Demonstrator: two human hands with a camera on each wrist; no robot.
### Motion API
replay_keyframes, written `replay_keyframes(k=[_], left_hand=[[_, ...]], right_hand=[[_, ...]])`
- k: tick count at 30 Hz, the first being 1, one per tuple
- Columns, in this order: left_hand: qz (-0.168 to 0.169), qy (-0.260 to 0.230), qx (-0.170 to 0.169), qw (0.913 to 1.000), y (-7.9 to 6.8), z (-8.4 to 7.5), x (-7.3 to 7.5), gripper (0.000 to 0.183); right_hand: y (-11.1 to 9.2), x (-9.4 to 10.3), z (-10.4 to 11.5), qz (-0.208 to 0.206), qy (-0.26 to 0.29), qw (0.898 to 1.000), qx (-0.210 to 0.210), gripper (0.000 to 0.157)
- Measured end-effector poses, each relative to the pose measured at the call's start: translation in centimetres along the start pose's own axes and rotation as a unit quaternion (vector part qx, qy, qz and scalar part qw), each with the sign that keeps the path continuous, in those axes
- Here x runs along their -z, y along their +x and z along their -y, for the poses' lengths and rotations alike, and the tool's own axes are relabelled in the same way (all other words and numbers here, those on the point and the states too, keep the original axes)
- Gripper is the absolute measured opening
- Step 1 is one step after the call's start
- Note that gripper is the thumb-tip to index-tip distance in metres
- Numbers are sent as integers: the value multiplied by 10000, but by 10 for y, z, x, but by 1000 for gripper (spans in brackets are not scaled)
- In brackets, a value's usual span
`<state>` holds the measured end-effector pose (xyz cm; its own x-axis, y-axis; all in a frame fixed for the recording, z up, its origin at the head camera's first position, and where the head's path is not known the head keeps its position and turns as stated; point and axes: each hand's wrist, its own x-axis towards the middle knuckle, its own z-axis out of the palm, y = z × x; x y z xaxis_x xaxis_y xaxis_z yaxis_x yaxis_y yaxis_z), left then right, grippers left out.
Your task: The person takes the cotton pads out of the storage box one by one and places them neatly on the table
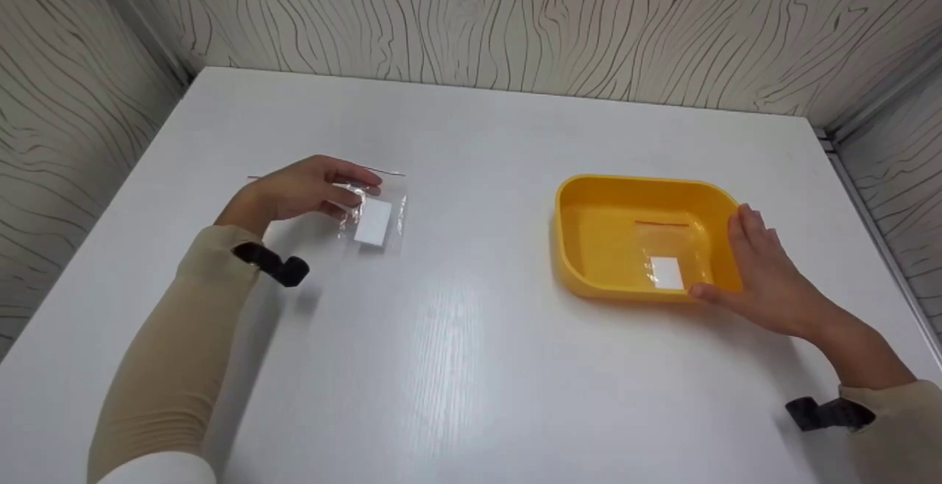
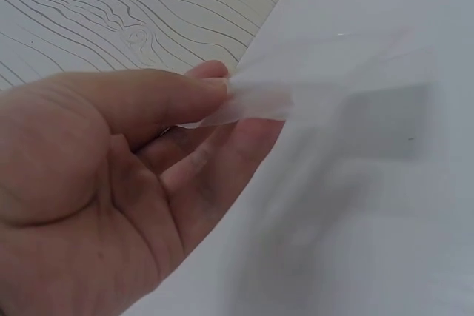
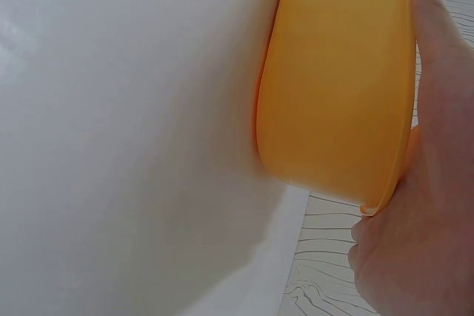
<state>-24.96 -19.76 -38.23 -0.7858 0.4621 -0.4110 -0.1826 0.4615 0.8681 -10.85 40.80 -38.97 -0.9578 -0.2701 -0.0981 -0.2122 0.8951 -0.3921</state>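
Observation:
My left hand [image 1: 305, 190] pinches a small clear zip bag [image 1: 374, 222] between thumb and fingers, over the left part of the table. A white rectangular piece shows on the bag, and a thin dark line runs along its top edge. In the left wrist view the thumb [image 2: 196, 98] presses the clear plastic [image 2: 318, 72] against the fingers. At the right, my right hand [image 1: 773, 282] rests against a yellow plastic bin [image 1: 570, 278], fingers straight along its right side and thumb on the front rim. Inside the bin lies another clear bag [image 1: 666, 271] with a white rectangle and a red top line.
The white table [image 1: 456, 366] carries all of this. A short red strip [image 1: 253, 177] peeks out behind the left wrist, most of it hidden by the arm. Wood-grain patterned panels [image 1: 471, 20] enclose the table at the back and sides.

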Motion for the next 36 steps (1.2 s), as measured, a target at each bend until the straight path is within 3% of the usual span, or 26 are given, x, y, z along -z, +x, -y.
replay_keyframes(k=[17, 36], left_hand=[[-32, 155, 176, 9997, -11, 7, 9, 45], [290, 1003, 31, 9945, -22, 13, 16, 45]], right_hand=[[-1, 0, 0, 32, 30, 10000, 26, 118], [-1, 1, 0, 35, 18, 10000, -20, 117]])
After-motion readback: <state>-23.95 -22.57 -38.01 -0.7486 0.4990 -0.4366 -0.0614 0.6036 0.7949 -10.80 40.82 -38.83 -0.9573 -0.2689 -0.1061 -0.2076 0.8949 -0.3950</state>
